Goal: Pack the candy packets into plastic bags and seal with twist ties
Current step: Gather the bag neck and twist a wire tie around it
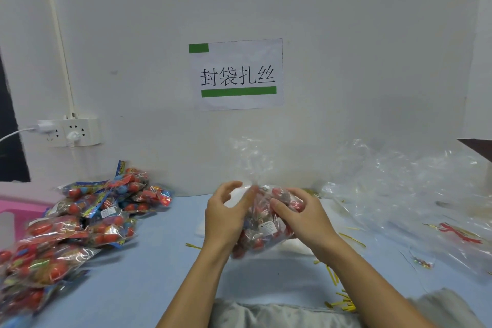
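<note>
red and blue candy packets (80,221) lie heaped on the left of the pale blue table (149,274). at centre i see my left hand (226,217) curled around the left side of a clear plastic bag (262,224) full of candy, my right hand (303,217) gripping its right side. yellow twist ties (342,301) lie scattered near right, empty bags (404,189) piled far right.

Only thing you can actually read is the white paper sign (236,74) taped to the wall, up above the hands: "封袋扎丝" in big black characters, green bars over and under it. The candy packet (267,228) labels between the hands are too blurry.
</note>
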The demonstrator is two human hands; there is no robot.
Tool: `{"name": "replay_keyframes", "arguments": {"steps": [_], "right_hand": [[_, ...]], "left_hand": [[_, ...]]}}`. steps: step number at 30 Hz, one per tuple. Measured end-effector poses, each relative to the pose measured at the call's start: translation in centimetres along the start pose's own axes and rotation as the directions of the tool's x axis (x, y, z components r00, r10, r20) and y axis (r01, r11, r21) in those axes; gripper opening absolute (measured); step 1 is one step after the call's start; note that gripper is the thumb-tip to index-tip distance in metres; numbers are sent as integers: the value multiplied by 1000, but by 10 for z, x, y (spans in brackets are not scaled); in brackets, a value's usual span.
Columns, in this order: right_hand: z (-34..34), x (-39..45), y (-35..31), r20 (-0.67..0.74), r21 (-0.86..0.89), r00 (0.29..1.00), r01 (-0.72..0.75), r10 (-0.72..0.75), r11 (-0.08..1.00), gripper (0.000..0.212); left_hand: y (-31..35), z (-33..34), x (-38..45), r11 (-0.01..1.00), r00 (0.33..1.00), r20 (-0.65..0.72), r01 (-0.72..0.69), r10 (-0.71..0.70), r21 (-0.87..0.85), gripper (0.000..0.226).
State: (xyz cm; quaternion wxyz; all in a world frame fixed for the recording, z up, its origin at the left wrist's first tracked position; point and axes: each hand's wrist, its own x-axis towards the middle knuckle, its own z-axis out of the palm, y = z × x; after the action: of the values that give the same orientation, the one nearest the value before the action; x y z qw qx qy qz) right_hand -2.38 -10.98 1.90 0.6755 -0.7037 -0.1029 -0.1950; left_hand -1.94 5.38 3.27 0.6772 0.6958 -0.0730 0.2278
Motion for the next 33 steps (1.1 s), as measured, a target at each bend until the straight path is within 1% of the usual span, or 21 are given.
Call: {"name": "replay_keyframes", "arguments": {"steps": [2, 4, 6, 7, 10, 13, 15, 16, 18, 20, 21, 22, 23, 24, 26, 27, 28, 30, 31, 32, 33], "right_hand": [[0, 3, 1, -92, 36, 995, -36, 39, 999, 15], [-2, 5, 3, -157, 113, 983, -79, 96, 990, 19], [-4, 6, 2, -176, 146, 978, -90, 115, 985, 19], [-4, 5, 1, -174, 150, 978, -88, 114, 985, 19], [-4, 4, 2, -161, 157, 981, -85, 110, 984, 20], [-2, 4, 1, -138, 160, 984, -88, 111, 983, 20], [0, 2, -2, -113, 146, 987, -95, 112, 985, 25], [1, 1, -3, -102, 129, 988, -100, 113, 987, 31], [2, 0, -5, -115, 20, 990, -77, 79, 997, 40], [2, -1, -8, -152, -172, 988, -13, -13, 985, 43], [3, -3, -11, -151, -219, 988, 8, -42, 976, 44], [4, -4, -14, -122, -212, 992, 7, -34, 977, 46], [6, -6, -17, -66, -151, 998, -15, 5, 988, 49], [8, -8, -20, 18, -52, 998, -57, 58, 997, 52], [11, -11, -21, 171, 107, 979, -133, 113, 985, 54], [11, -11, -22, 183, 150, 976, -143, 114, 978, 54], [10, -11, -22, 153, 189, 981, -144, 116, 971, 55], [5, -8, -21, 39, 265, 990, -138, 132, 954, 53], [2, -6, -21, -1, 294, 989, -139, 146, 946, 48], [-1, -4, -21, -16, 316, 986, -151, 164, 937, 41], [-4, -3, -21, -6, 332, 983, -173, 186, 927, 36]], "left_hand": [[1, -1, -1, 994, 995, 11, 100, -99, -40, 41], [1, 1, -3, 967, 969, 127, 225, -210, -122, 38], [1, 3, -6, 944, 938, 248, 286, -241, -163, 36], [0, 5, -6, 940, 934, 269, 289, -235, -180, 37], [-1, 4, -5, 936, 947, 246, 264, -207, -232, 38], [-2, 4, -5, 945, 962, 216, 219, -167, -244, 48], [-2, 5, -6, 953, 973, 191, 178, -132, -247, 49], [-3, 5, -6, 956, 979, 169, 157, -117, -247, 47], [-5, 6, -5, 970, 992, 100, 99, -79, -223, 36], [-5, 6, -5, 979, 1000, 19, 19, -16, -205, 31], [-4, 5, -6, 978, 1000, -14, -27, 24, -206, 33], [-3, 5, -7, 976, 998, -28, -65, 61, -207, 36], [-2, 6, -8, 974, 996, -16, -90, 88, -210, 39], [-1, 7, -9, 973, 994, 19, -99, 105, -210, 40], [3, 11, -12, 972, 984, 136, -85, 117, -218, 36], [5, 13, -14, 970, 972, 201, -72, 120, -230, 36], [7, 14, -15, 969, 958, 261, -58, 122, -240, 38], [9, 14, -16, 970, 935, 335, -33, 115, -240, 39], [10, 13, -16, 972, 936, 336, -30, 109, -231, 35], [10, 13, -16, 974, 946, 306, -33, 103, -226, 28], [9, 13, -15, 974, 966, 237, -47, 100, -219, 19]]}}
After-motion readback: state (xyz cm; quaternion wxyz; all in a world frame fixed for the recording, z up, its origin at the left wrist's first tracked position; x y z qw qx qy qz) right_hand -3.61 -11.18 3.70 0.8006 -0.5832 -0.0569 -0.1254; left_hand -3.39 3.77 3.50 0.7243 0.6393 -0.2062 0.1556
